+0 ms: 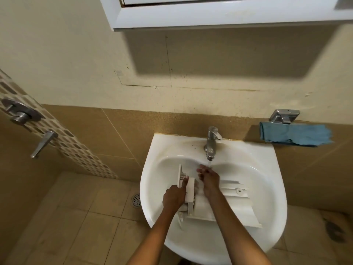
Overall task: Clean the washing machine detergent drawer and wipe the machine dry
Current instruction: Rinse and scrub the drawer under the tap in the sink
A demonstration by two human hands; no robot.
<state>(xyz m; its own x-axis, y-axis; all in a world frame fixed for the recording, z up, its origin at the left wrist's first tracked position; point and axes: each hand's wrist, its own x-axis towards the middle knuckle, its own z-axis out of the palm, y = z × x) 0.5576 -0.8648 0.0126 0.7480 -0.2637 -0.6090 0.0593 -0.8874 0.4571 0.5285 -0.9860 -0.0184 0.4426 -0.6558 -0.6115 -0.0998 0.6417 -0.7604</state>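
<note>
The drawer [225, 205] lies in the sink [271, 188], below the tap [211, 143].

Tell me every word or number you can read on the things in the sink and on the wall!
No words or numbers can be read anywhere.
White plastic detergent drawer in the white ceramic sink: no lettering shows.
Chrome tap: no brand mark shows.
Blue cloth: no label shows.
White wall cabinet: plain.
Small pale patch on the beige wall: too small and blurred to tell.

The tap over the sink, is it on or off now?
On: a thin stream of water runs from the spout of the tap down onto the right hand.
</note>
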